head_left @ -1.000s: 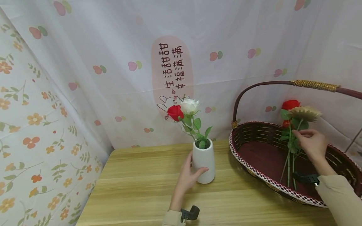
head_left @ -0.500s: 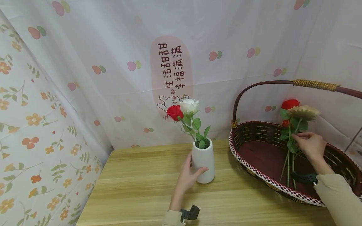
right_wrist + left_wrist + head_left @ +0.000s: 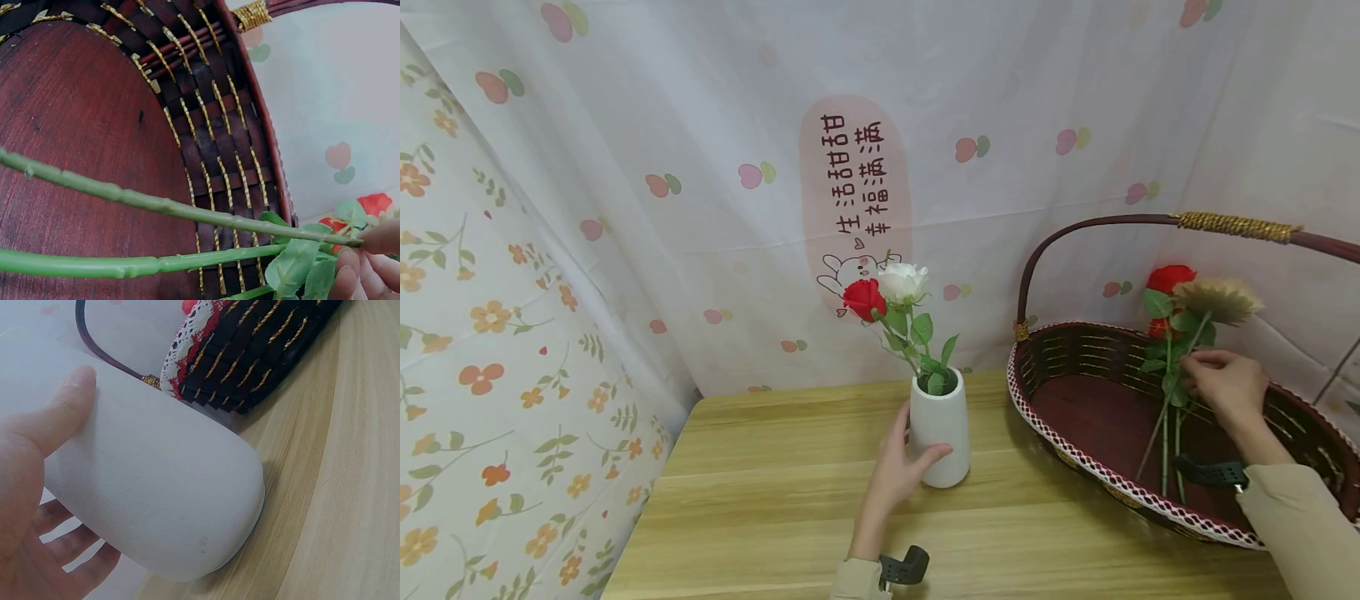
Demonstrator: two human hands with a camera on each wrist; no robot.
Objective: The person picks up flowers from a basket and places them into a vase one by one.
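Note:
My left hand (image 3: 895, 467) grips a white vase (image 3: 942, 437) standing on the table, thumb across its front and fingers round the far side. A red rose (image 3: 864, 299) and a white rose (image 3: 903, 283) rise from the vase's mouth, leaning left. Over the basket at right, my right hand (image 3: 1228, 389) pinches the stem of a cream, many-petalled flower (image 3: 1219, 300). In the right wrist view that brownish-green stem (image 3: 144, 201) runs from thumb and fingertips across the basket. Bright green stems (image 3: 125, 265) lie beside it. Red flowers (image 3: 1171, 278) sit behind the cream one.
The dark woven basket (image 3: 1093, 471) has a white-and-red lace rim and a tall arched handle (image 3: 1097, 222) above the flowers. It stands on the wooden table (image 3: 760, 492), right of the vase. Printed curtains (image 3: 700, 100) hang behind and at left.
The cream flower has shifted slightly right and tilted away from the red ones, its stem now slanting across the others. The left hand and vase have stayed put.

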